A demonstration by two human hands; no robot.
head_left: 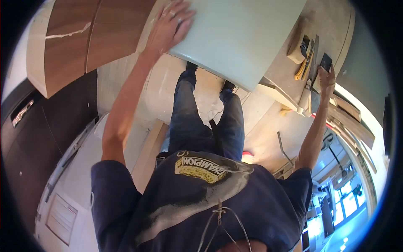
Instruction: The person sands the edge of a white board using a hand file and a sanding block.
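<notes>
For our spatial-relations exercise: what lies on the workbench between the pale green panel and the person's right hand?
In the head view, hand tools lie between the pale green panel and the right hand: a wooden block and a yellow-handled tool.

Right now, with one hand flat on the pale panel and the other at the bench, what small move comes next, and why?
Probably close the right hand on the dark block at its fingertips. The left hand lies flat on the panel, apparently steadying it, and the right already touches the block among the tools.
</notes>
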